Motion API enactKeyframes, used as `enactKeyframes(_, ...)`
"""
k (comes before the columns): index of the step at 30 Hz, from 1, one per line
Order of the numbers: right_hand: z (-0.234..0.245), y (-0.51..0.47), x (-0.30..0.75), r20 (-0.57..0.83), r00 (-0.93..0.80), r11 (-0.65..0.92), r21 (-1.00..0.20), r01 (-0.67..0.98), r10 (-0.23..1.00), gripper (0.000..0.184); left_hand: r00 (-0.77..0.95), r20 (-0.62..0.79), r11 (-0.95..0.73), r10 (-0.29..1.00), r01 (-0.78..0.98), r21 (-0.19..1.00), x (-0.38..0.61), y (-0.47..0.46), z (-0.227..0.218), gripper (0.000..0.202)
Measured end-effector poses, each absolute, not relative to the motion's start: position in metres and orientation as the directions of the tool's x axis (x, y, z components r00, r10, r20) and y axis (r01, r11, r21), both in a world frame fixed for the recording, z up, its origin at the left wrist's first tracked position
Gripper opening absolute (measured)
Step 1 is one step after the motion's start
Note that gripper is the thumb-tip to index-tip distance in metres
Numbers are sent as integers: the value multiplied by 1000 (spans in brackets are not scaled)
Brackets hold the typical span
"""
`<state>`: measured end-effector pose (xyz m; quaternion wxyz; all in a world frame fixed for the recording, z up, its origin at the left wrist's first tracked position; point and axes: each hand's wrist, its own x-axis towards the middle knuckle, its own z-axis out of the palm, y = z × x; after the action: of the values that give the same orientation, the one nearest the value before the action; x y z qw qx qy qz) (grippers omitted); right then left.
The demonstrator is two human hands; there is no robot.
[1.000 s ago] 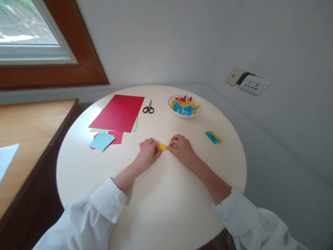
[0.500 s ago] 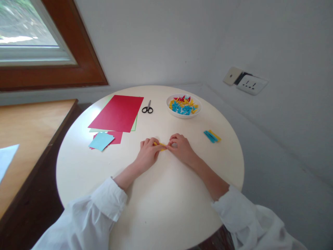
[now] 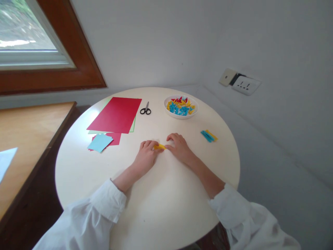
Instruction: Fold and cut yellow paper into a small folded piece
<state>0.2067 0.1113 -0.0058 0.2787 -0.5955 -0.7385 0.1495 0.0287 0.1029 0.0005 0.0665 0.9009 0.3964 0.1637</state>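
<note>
Yellow paper strip [image 3: 159, 147], one: between our hands, low over the desk [image 3: 156, 215]. Left hand [image 3: 146, 153]: pinching it. Right hand [image 3: 179, 149]: at its end, grip unclear. We'd best align edges, press evenly.

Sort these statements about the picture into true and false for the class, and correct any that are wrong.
1. The left hand holds a piece of yellow paper. True.
2. The white dish holds red, yellow and blue pieces. True.
3. The scissors lie inside the white dish. False: the scissors lie on the table, between the large red sheet and the dish.
4. Blue and yellow strips lie to the right of the right hand. True.
5. The light blue paper lies on top of the large red sheet. False: the light blue paper lies nearer the person than that sheet, over smaller red pieces.
</note>
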Motion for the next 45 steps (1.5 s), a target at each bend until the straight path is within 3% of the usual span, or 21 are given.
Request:
enactKeyframes(7,-8,103,213,379,-85,336,-669,662,921,21,662,305,-729,684,619,291,25,107,-7,40)
enactKeyframes(11,-8,89,209,483,-202,478,-558,679,852,30,653,342,-737,676,609,294,23,106,-10,44)
enactKeyframes(16,-11,76,201,405,-339,504,-433,747,849,39,650,323,-725,688,598,342,22,107,-12,49)
enactKeyframes(24,-9,74,200,348,-366,486,-374,790,863,40,708,317,-753,631,459,472,5,111,-7,45)
enactKeyframes(31,-11,73,200,404,-348,508,-410,757,846,39,712,319,-760,625,462,457,5,113,-8,45)
enactKeyframes(38,-14,74,199,392,-402,530,-307,791,828,37,737,264,-764,622,499,408,3,116,-10,46)
enactKeyframes(45,-25,75,200,456,-372,534,-302,790,808,36,766,167,-756,621,527,389,1,114,-3,51)
